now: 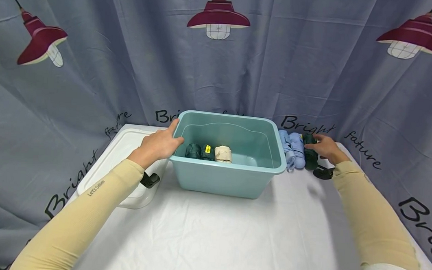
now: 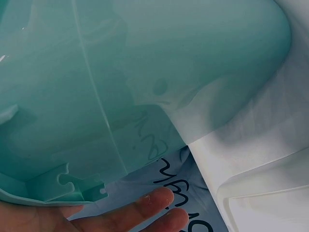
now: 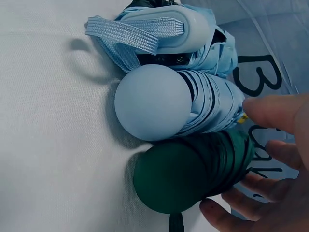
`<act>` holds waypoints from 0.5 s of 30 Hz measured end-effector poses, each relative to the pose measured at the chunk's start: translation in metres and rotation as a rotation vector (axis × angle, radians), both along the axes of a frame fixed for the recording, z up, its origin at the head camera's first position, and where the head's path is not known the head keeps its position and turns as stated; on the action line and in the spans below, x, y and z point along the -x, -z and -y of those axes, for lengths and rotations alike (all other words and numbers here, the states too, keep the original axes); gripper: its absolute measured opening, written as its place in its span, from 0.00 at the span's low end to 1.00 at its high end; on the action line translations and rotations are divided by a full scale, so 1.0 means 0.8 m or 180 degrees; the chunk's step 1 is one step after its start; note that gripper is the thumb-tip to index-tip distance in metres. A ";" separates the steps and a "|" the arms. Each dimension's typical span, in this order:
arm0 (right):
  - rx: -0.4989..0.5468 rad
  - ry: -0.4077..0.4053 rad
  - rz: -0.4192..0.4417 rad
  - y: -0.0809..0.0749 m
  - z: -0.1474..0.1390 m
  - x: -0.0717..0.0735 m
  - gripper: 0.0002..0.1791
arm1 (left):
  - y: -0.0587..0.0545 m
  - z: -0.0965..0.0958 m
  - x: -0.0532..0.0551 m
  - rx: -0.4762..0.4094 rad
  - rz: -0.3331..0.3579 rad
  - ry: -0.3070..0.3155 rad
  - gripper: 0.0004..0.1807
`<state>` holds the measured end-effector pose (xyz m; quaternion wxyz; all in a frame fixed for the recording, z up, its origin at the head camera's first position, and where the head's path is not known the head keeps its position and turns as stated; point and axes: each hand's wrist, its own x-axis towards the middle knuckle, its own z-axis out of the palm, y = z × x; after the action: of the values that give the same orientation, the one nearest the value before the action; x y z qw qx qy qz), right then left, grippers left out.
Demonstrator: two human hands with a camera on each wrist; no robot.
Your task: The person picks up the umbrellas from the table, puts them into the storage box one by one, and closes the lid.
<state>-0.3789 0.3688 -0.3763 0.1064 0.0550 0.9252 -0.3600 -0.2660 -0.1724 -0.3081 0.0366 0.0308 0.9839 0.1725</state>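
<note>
My left hand (image 1: pixel 158 144) rests at the left rim of a teal plastic bin (image 1: pixel 217 178), thumb over the rim and fingers extended outside the wall. Inside the bin stand two dark green rolled bundles (image 1: pixel 193 151), one with a yellow label, and a cream one (image 1: pixel 223 153). On the right, my right hand (image 1: pixel 325 148) reaches over a folded dark green umbrella (image 3: pixel 169 176). Its fingers spread around the far end, thumb by the neighbouring light blue umbrella (image 3: pixel 152 102). Another light blue umbrella (image 3: pixel 169 31) with a wrist strap lies beside that one.
A white lid (image 1: pixel 134 194) lies left of the bin, under my left forearm. Behind the white-covered table (image 1: pixel 210 236) hangs a grey-blue curtain (image 1: pixel 278 73) printed with red lamps and lettering. A black strap-like piece (image 1: pixel 323 173) shows by my right wrist.
</note>
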 end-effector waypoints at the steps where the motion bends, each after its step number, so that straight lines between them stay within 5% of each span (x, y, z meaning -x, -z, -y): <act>1: 0.0023 0.0011 0.0044 0.002 0.000 0.002 0.49 | 0.000 0.000 0.000 -0.0001 -0.0002 -0.0002 0.40; 9: 0.0244 0.0108 0.0247 0.013 0.000 0.010 0.48 | -0.001 0.001 0.001 0.0013 0.0013 -0.0010 0.40; 15: -0.0067 0.0261 0.0223 0.022 0.000 0.016 0.46 | 0.000 0.001 0.001 -0.0008 0.0053 -0.0030 0.40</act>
<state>-0.3920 0.3689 -0.3942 0.1234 0.1065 0.9217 -0.3521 -0.2665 -0.1736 -0.3085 0.0440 0.0248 0.9834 0.1742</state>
